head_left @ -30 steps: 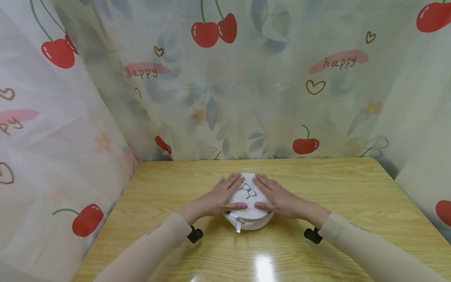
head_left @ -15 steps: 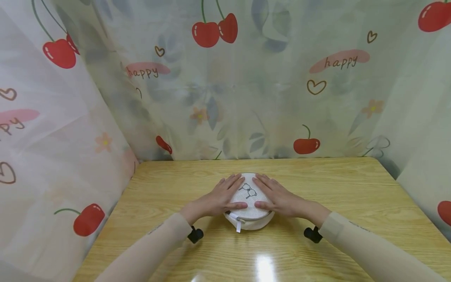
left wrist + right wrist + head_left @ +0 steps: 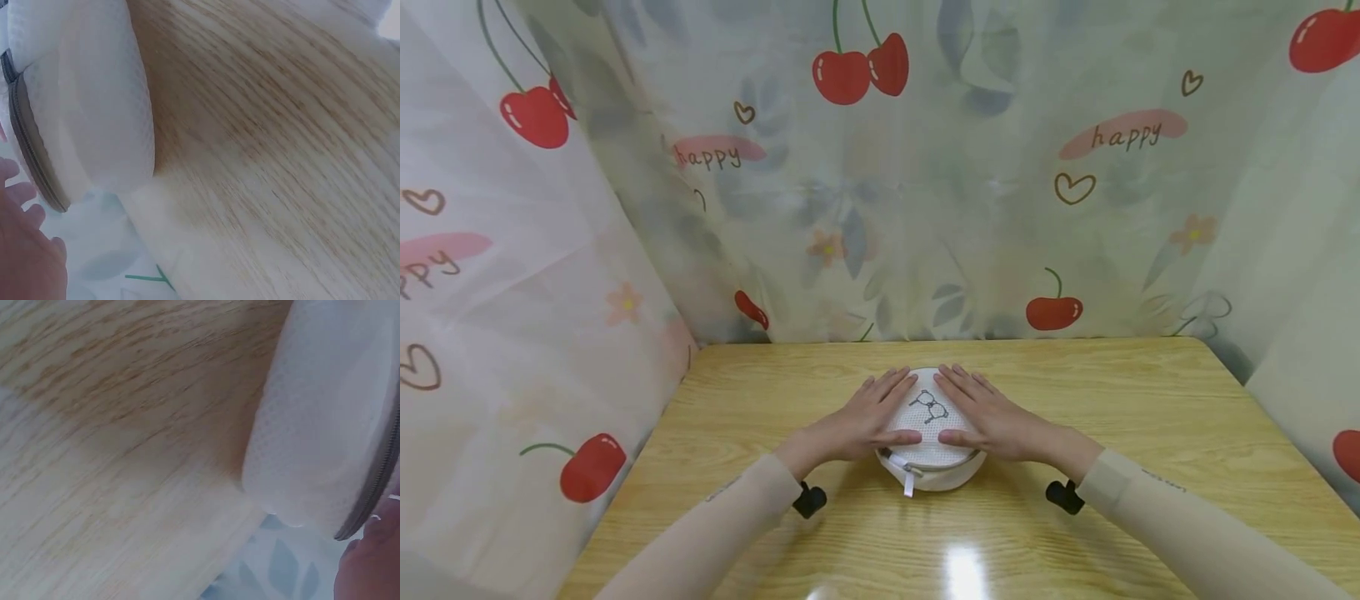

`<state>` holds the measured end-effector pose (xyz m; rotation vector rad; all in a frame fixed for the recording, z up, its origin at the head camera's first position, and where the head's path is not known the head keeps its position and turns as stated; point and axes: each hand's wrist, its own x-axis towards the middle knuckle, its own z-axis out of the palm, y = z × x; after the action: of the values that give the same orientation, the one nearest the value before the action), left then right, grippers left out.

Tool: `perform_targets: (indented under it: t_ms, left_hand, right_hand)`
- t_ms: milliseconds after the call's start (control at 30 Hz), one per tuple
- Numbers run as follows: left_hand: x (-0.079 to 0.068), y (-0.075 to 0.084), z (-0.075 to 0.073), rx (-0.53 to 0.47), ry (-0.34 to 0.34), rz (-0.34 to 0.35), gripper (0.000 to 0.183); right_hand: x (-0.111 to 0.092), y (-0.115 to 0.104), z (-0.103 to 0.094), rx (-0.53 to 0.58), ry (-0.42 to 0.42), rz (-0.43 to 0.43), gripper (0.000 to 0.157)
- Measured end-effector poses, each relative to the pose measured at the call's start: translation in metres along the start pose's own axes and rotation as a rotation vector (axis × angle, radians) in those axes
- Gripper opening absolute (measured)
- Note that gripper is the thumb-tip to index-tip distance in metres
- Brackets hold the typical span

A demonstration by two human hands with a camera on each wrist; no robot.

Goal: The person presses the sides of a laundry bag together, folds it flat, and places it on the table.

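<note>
A round white mesh laundry bag [image 3: 931, 454] with a dark line drawing on its lid sits on the table. My left hand [image 3: 868, 421] rests flat on the lid's left side, fingers straight and thumb pointing inward. On the right side lies my right hand [image 3: 996, 423], laid out the same way, with the drawing between them. A white zip pull [image 3: 909, 483] hangs at the front. In the left wrist view the bag's side [image 3: 103, 106] and its grey zip [image 3: 31, 144] show, zipped along this stretch. The right wrist view shows the opposite side [image 3: 309, 425] similarly.
The wooden table [image 3: 760, 383] reaches back to a curtain [image 3: 940, 208] printed with cherries and hearts. A side curtain [image 3: 535, 333] borders the table's left edge. Black wrist camera mounts [image 3: 809, 500] stick out beneath both wrists.
Both hands have shifted very slightly to the left on the lid and stay flat. The bag stays in place. The head view has tilted a little.
</note>
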<state>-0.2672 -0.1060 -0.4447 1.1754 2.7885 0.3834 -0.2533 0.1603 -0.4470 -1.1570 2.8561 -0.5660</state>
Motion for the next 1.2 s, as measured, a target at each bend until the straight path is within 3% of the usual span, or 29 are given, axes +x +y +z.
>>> perform_targets:
  t_ms: [233,700,1000,1200]
  left_hand:
    - [0.002,0.001,0.004,-0.041,-0.058,-0.007,0.098]
    - [0.015,-0.004,0.032,-0.011,-0.199,-0.035,0.103]
    - [0.015,-0.007,0.042,0.083,-0.191,-0.006,0.103]
    - [0.015,-0.002,0.043,0.114,-0.204,-0.007,0.104]
  right_hand:
    - [0.002,0.005,0.003,0.036,-0.059,0.002,0.091]
    - [0.001,0.022,0.033,0.055,-0.171,0.028,0.088]
    - [0.005,0.028,0.043,0.095,-0.175,-0.005,0.087]
    - [0.005,0.035,0.052,0.05,-0.199,0.014,0.089]
